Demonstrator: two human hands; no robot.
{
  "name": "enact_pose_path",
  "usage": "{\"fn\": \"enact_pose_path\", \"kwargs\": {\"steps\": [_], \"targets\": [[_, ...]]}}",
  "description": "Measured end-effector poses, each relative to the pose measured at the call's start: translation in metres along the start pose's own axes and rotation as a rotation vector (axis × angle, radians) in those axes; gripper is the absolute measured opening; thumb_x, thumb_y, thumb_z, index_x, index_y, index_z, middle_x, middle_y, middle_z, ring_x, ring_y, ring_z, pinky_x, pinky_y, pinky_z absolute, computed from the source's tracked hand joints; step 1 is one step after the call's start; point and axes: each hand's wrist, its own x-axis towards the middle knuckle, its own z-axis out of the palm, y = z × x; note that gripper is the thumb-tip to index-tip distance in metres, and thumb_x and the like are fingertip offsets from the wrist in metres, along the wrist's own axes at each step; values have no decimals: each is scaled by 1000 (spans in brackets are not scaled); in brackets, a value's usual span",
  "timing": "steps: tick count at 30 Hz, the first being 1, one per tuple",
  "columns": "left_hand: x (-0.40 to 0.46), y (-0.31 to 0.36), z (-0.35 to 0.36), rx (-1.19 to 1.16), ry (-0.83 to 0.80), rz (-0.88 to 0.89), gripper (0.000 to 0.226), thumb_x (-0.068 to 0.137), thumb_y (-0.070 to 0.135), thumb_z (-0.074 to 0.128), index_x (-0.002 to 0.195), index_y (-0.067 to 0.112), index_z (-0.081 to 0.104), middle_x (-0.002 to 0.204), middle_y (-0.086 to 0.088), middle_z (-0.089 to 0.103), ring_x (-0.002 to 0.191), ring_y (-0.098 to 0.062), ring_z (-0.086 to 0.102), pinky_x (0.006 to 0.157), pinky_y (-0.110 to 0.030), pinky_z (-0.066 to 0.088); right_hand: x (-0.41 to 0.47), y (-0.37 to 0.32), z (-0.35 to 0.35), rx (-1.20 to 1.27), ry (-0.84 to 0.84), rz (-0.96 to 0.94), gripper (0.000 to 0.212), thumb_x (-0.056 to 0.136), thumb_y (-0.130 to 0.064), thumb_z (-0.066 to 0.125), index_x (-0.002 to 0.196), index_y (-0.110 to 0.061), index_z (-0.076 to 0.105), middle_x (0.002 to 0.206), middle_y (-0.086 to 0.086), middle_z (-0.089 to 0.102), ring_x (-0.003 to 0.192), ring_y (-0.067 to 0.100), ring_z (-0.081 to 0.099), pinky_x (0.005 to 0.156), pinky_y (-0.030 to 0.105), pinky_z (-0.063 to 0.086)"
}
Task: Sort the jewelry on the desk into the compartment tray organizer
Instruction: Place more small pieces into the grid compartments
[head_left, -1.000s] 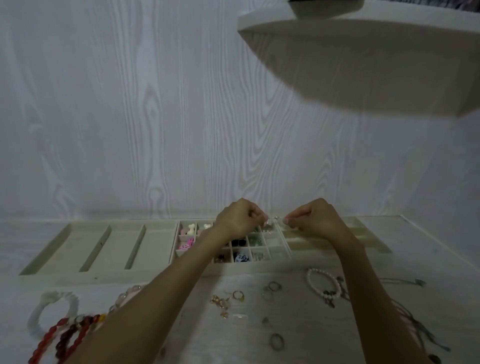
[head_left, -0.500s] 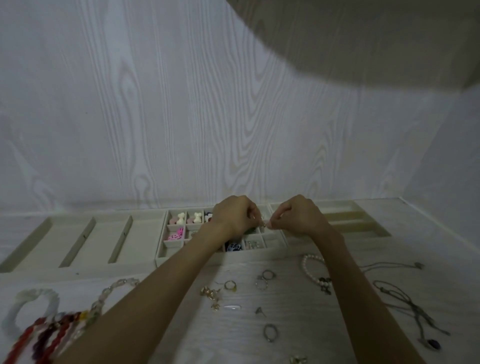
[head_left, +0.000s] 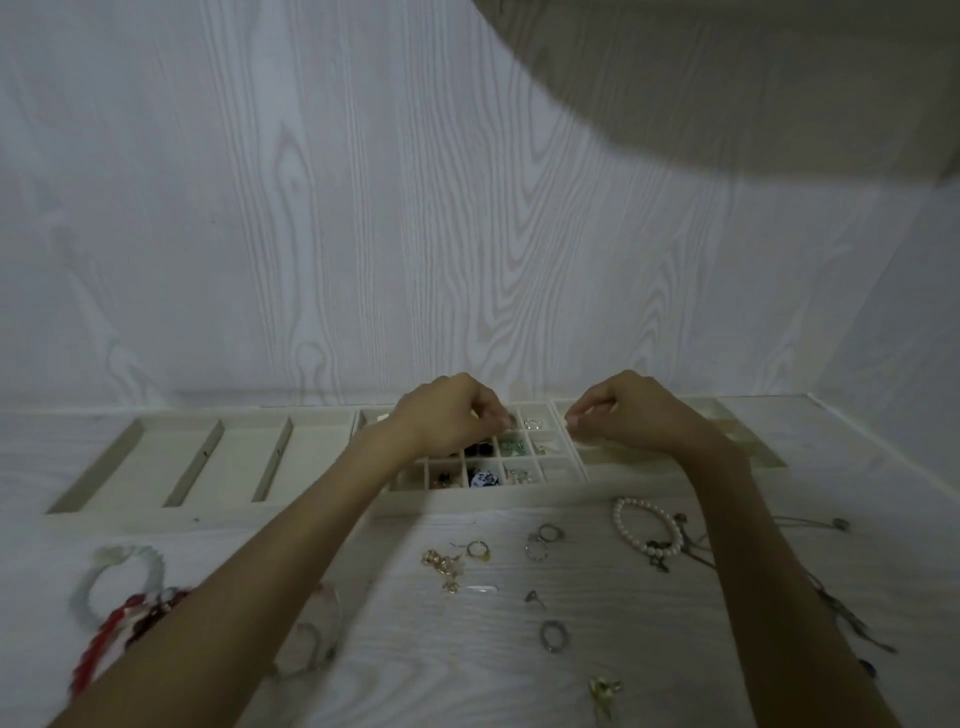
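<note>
The cream compartment tray organizer (head_left: 467, 502) lies along the back of the desk. Its middle grid holds small pieces: green ones (head_left: 511, 448), a blue-and-white one (head_left: 483, 478) and silver ones (head_left: 532, 423). My left hand (head_left: 447, 413) hovers over the grid with thumb and finger pinched. My right hand (head_left: 631, 410) is pinched too, over the grid's right edge, a hand's width from the left. Whether either pinch holds a tiny piece is too small to make out. Loose rings (head_left: 540, 540), gold earrings (head_left: 441, 564) and a pearl bracelet (head_left: 647, 525) lie on the desk.
Left of my arm lie a white bead bracelet (head_left: 119, 571), red bead bracelets (head_left: 114, 631) and a clear bracelet (head_left: 317, 634). A cord necklace (head_left: 836, 605) trails at the right. A shelf (head_left: 753, 78) hangs overhead. The tray's long left compartments (head_left: 156, 457) hold nothing.
My hands were together over the grid, pinching a small shiny piece between them. They have drawn apart, the left staying over the grid, the right shifting right. The view tilted down.
</note>
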Motion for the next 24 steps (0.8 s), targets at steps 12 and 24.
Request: {"fn": "enact_pose_path", "kwargs": {"steps": [12, 24], "targets": [[-107, -10, 3, 129, -190, 12, 32, 87, 11, 61, 108, 34, 69, 99, 21, 65, 83, 5, 55, 83, -25, 50, -88, -49, 81, -209, -204, -221, 20, 75, -39, 74, 94, -32, 71, 88, -12, 67, 61, -1, 53, 55, 18, 38], [-118, 4, 7, -180, -85, 116, 25, 86, 15, 68, 111, 14, 70, 95, 3, 67, 85, -7, 61, 77, -13, 46, -94, -64, 60, 11, 22, -274, 8, 79, -29, 72, 86, -30, 75, 72, -20, 64, 70, -3, 58, 65, 21, 47]]}}
